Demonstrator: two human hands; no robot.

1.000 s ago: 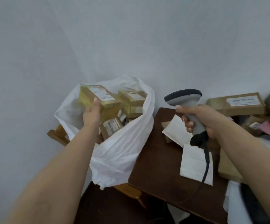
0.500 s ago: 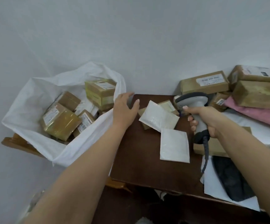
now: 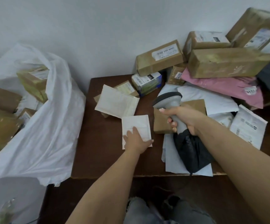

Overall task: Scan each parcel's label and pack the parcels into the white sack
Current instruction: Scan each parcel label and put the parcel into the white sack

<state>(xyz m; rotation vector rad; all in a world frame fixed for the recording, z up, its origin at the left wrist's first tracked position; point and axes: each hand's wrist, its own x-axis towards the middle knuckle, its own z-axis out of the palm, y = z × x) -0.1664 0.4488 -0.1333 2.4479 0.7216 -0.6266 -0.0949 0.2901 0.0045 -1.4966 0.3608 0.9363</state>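
White padded mailer [image 3: 135, 125] is what I'm going for, the small one lying flat on the dark wooden table [image 3: 102, 156], just in front of a second, bigger padded envelope [image 3: 116, 101]. My left hand [image 3: 137, 140] is down on its near edge, fingers laid over the top and the thumb out toward the corner. Can't really tell if I've actually got a pinch on it or I'm just resting on it. Right hand [image 3: 183, 118] is wrapped around the handle of the grey scanner [image 3: 169, 102], head aimed roughly left over the table.

The face I can see on the mailer looks blank, so my guess is the label's underneath. So: slide it toward the table edge to get fingers under it, then flip it and hold it flat and steady facing the scanner. These padded things are light and floppy, so I'd hold it by a corner and keep my fingers off the barcode.

The white sack [image 3: 50, 126] is off to the left, mouth open, with several brown boxes [image 3: 3, 101] already inside. There's a whole heap of parcels still stacked at the right against the wall, including a long cardboard box [image 3: 224, 63] on a pink poly bag [image 3: 224, 88], so loads left to do. After the scan it's just a short reach left to drop it in.
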